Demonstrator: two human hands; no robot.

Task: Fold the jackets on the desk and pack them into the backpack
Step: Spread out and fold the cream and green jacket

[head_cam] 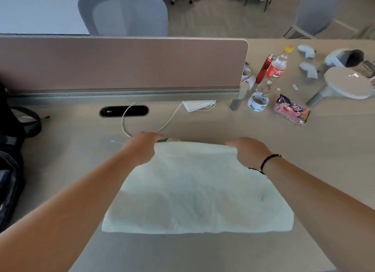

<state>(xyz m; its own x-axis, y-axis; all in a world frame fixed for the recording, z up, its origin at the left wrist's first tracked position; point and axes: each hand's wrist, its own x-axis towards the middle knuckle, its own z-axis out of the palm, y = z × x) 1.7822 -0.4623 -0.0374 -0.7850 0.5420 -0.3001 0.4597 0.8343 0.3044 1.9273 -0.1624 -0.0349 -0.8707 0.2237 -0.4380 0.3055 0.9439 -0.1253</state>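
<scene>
Pale, almost white fabric filled the centre of the frame: a folded jacket [194, 190] lay flat on the light wood desk [324, 150], its near edge toward the bottom of the frame. The left hand [142, 148] gripped the jacket's far left corner, fingers curled round the cloth. The right hand [248, 150] held the far right corner, fingers bent over the edge; a dark cord bracelet [265, 162] circled that wrist. Both forearms reached in from the lower corners.

At the left edge of the frame a black backpack [10, 160] rested on the desk, well apart from the jacket, partly cut off by the frame.

Just beyond the hands a white cable [125, 121] looped out of a dark oval cable port [123, 111] and ran right to a white charger [197, 105]. Behind these a pinkish-brown divider panel [121, 63] crossed the upper left.

In the upper right stood a cola bottle [278, 67] with a yellow cap, a red can [263, 69] beside it, a roll of tape [258, 103], a pink snack packet [291, 112] and a white lamp base [348, 82]. A grey chair [123, 12] stood behind the divider.
</scene>
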